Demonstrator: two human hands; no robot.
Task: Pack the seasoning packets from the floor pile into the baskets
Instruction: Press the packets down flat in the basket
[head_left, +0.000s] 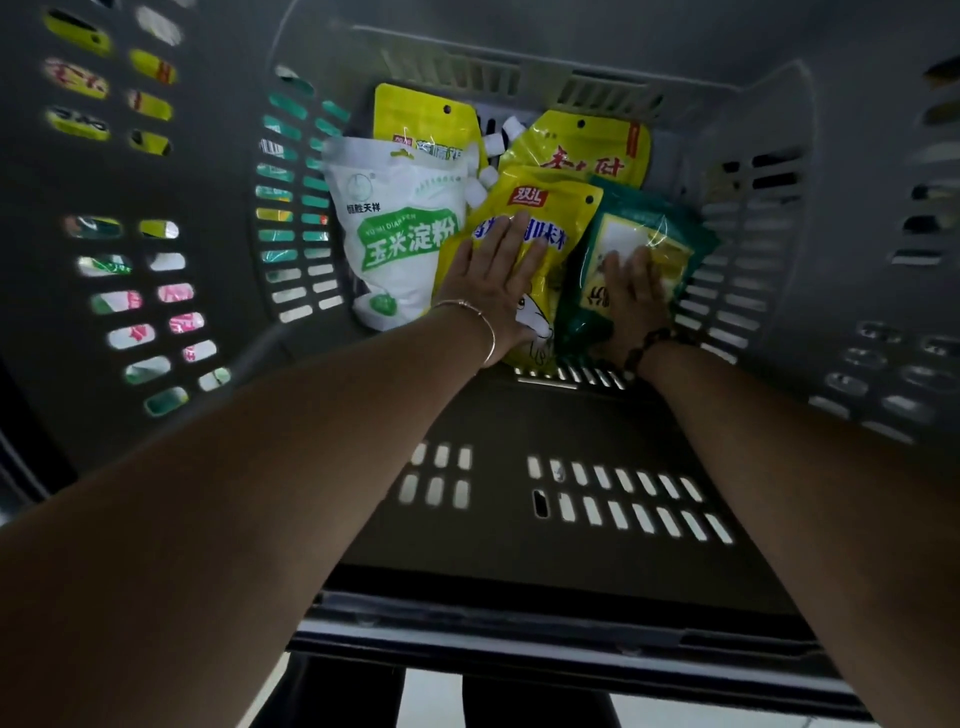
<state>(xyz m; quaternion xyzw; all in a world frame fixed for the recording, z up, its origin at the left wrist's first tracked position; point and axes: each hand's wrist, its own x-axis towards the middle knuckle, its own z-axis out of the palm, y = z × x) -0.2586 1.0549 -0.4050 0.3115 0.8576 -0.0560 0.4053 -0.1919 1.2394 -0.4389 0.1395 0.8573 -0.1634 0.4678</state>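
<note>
Blocking yellow packet (553, 205) label: left hand (491, 283)

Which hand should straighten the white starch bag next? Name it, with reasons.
Probably left. The left hand rests flat on the yellow packet, directly beside the white starch bag. The right hand presses the green packet, with the yellow packet between it and the bag.

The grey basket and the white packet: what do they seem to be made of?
The grey basket looks like moulded matte plastic, judging by its slotted walls. The white packet seems soft plastic film, slightly glossy: it creases and reflects light.
</note>
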